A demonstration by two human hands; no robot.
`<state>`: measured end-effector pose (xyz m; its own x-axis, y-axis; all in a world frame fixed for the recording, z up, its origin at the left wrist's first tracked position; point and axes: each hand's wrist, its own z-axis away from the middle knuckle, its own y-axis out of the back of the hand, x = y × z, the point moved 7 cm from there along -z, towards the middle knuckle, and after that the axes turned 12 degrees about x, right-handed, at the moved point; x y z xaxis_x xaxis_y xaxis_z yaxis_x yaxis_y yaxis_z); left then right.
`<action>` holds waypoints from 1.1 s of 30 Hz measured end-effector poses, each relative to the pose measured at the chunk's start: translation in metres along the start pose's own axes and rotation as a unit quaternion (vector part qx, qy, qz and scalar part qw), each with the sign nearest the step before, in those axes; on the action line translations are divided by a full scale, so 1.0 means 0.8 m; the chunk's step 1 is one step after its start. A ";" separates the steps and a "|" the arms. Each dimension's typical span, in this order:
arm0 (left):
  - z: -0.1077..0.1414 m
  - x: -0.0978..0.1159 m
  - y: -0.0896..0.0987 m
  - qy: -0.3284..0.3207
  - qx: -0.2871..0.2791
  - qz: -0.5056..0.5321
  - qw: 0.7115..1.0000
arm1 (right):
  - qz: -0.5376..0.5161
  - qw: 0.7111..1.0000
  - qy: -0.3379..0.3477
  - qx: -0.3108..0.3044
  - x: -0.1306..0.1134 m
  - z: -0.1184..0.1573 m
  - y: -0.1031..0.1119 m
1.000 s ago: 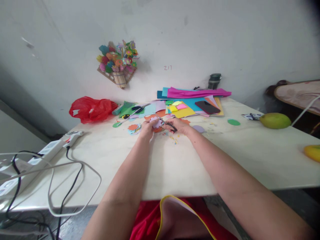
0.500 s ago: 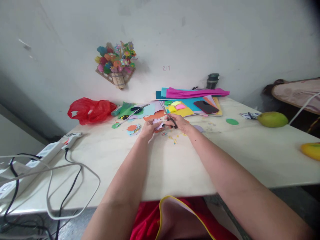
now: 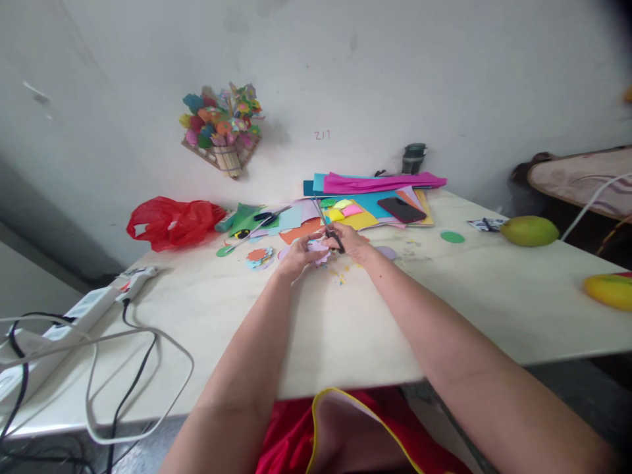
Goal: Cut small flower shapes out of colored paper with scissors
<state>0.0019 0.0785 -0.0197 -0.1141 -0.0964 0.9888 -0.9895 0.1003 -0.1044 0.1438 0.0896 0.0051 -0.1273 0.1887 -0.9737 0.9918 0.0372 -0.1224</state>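
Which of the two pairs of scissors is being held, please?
The scissors in the right hand; the other pair lies untouched on coloured paper, further left.

Bag on the table, behind the power strip; cut-out stack left of the left hand; phone on paper sheets, behind and right of the right hand

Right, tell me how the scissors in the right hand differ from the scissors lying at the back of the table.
The held scissors are gripped in the right hand; the lying scissors rest on coloured sheets, with no hand on them. The held scissors' blades point away from the person, leaning slightly left; the lying scissors' blades point mostly right. Both have dark handles and grey blades.
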 end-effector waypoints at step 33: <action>-0.009 -0.016 0.030 0.026 0.111 0.127 0.985 | 0.014 0.998 -0.048 0.041 0.002 0.006 -0.003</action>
<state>-0.0194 0.0891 -0.0344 -0.3611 -0.0444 0.9315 -0.9255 -0.1051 -0.3638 0.1413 0.0848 0.0026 -0.1017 0.0927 -0.9905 0.9932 -0.0480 -0.1064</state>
